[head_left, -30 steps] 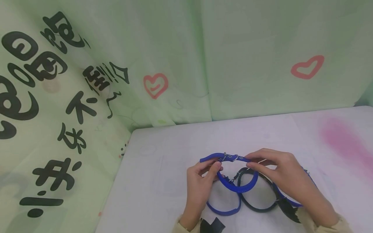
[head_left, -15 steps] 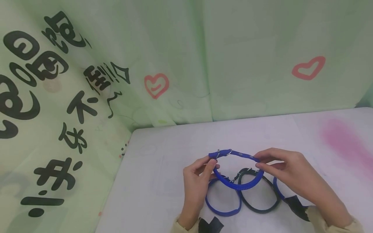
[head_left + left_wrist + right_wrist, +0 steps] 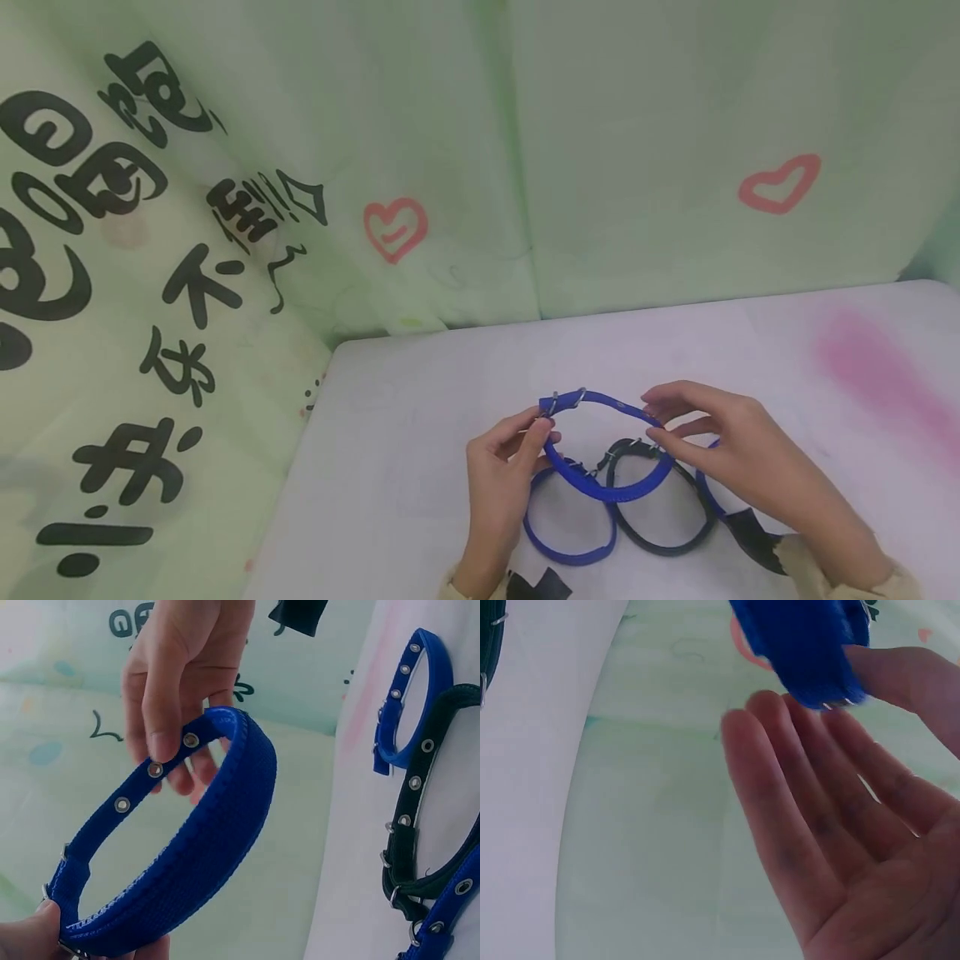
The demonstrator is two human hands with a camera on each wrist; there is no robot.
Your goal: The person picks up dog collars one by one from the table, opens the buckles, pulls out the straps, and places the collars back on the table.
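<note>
Raised blue collar [image 3: 217, 832] is held up off the table [image 3: 420, 433] between both hands, overlapping the left part of the dark collar [image 3: 670, 550] in the head view. Left of the dark collar, the left hand [image 3: 501, 479] pinches the loop near its buckle. Up and right of the dark collar, the right hand [image 3: 723, 433] pinches the eyelet strap, thumb on top, the other fingers fairly straight. On the table, a second blue collar [image 3: 573, 559] lies to the dark collar's left, a third blue collar [image 3: 439, 690] to its right.
</note>
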